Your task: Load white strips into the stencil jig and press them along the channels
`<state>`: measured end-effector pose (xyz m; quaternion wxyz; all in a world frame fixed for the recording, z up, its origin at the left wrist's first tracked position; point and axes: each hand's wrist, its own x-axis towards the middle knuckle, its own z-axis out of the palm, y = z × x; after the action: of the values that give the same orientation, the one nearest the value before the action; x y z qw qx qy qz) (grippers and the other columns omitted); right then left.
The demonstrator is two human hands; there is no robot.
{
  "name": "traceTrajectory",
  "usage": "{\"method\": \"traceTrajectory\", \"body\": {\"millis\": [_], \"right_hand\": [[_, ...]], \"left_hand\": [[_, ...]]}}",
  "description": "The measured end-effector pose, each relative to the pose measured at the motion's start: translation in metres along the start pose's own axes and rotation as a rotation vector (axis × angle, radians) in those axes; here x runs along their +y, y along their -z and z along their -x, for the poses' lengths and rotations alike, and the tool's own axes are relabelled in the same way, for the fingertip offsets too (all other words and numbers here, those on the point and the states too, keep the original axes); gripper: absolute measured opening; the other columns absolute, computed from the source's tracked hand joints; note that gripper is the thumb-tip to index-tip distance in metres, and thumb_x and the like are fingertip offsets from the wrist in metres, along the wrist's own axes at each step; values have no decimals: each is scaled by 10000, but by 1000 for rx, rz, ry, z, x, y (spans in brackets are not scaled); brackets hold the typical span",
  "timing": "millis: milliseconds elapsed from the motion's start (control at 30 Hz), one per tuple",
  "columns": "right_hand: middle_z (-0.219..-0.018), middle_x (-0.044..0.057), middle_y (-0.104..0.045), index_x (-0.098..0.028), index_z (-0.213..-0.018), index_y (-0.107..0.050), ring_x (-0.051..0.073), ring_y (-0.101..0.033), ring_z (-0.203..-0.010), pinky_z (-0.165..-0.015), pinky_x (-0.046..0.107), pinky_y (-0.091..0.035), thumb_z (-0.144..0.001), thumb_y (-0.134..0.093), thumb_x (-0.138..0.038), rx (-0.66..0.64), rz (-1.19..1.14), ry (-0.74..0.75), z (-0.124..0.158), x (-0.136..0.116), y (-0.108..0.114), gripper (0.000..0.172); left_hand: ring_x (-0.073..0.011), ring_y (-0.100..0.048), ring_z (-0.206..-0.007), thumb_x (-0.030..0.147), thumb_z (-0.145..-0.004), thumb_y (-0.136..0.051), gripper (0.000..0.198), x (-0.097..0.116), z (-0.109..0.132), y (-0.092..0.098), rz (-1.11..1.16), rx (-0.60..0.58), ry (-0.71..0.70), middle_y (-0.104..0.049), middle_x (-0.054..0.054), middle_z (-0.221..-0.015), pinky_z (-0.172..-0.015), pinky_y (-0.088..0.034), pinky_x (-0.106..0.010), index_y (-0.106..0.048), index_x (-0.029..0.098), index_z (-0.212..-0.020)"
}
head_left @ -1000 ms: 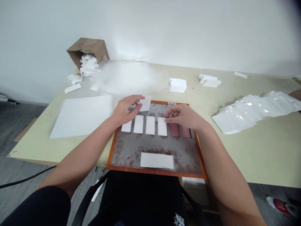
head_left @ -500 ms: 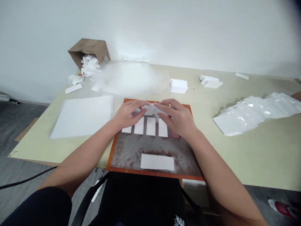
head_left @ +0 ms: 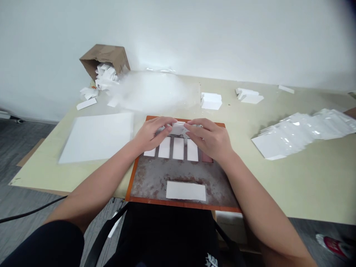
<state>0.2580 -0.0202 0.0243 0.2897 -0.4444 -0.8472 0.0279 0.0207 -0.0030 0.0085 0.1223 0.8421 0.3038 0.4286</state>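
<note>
Over the far part of a grey board with an orange edge [head_left: 182, 170], a small white card-like piece [head_left: 178, 128] is held between both hands. My left hand [head_left: 154, 132] pinches its left side with thumb and fingers. My right hand [head_left: 213, 137] does the same on the right. Whether it is one piece or a thin stack I cannot tell. Below the hands, white rectangles [head_left: 178, 148] lie in a row of slots, and a reddish slot [head_left: 207, 157] shows under my right hand. One longer white strip [head_left: 185, 191] lies near the board's front edge.
A tipped cardboard box [head_left: 111, 55] spilling white pieces stands at the back left. White sheets [head_left: 97, 137] lie left of the board. Two small white stacks [head_left: 211, 101] [head_left: 249, 95] sit behind it. Overlapping clear-wrapped cards [head_left: 303, 129] spread at the right.
The white piece between my fingers has tilted so more of its pale face shows. My right fingers have closed in slightly on it; both hands stay over the same spot.
</note>
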Motion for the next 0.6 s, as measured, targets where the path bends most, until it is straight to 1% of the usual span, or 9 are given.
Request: {"method": "traceTrajectory", "body": {"millis": [100,167,267,333,400,467,533,600], "right_hand": [[-1100,46,-732,-269,-973,-736,181,-675,-880,-666,301,-518,-946,-523,-371,50,-158,-26,-1,1,-3,237],[-1048,49,-740,-256,-899,-722,172,-667,-819,-647,299,-514,-935,-534,-387,69,-253,-47,-1,2,-4,232],[-975,35,-740,-258,-882,-703,149,-620,-686,-629,302,-511,-900,-573,-421,27,-344,-144,-1,2,1,209],[-919,27,-731,-261,-889,-701,147,-601,-656,-621,304,-501,-875,-598,-443,6,-368,-232,-2,4,8,210],[-863,26,-716,-257,-879,-700,149,-593,-644,-606,303,-481,-860,-610,-458,21,-362,-310,-2,9,18,221],[-835,29,-703,-253,-874,-696,149,-585,-627,-596,307,-462,-853,-616,-468,44,-339,-359,-2,15,27,230],[-833,30,-699,-253,-883,-696,153,-583,-627,-605,315,-457,-844,-628,-468,31,-323,-349,-3,22,33,229],[-815,28,-698,-256,-883,-703,160,-585,-631,-622,325,-462,-840,-634,-464,-2,-294,-311,-3,28,35,223]], "left_hand": [[-131,-700,-825,273,-988,-472,230,-2,1,-1,-16,10,41,-748,-38,-1002,-742,-551,-251,-624,219,-1152],[-126,-695,-786,274,-962,-530,195,-4,1,-3,-60,34,38,-750,-33,-986,-733,-549,-248,-633,215,-1117],[-122,-695,-762,270,-928,-587,154,-4,1,-5,-120,73,36,-753,-21,-942,-731,-553,-247,-645,210,-1058],[-120,-693,-743,273,-925,-591,121,-3,0,-6,-151,109,49,-754,-16,-910,-713,-555,-246,-658,208,-1002],[-116,-686,-719,267,-922,-595,96,-2,0,-5,-170,168,42,-755,-10,-877,-689,-555,-245,-667,207,-944],[-113,-681,-703,249,-912,-606,76,-1,-1,-5,-171,228,28,-753,-1,-850,-676,-554,-244,-670,209,-917],[-111,-684,-710,226,-904,-614,62,1,-2,-4,-153,231,16,-752,3,-846,-677,-554,-240,-673,210,-916],[-111,-691,-732,214,-906,-609,69,1,-3,-4,-134,195,4,-756,-1,-857,-684,-555,-236,-677,208,-917]]}}
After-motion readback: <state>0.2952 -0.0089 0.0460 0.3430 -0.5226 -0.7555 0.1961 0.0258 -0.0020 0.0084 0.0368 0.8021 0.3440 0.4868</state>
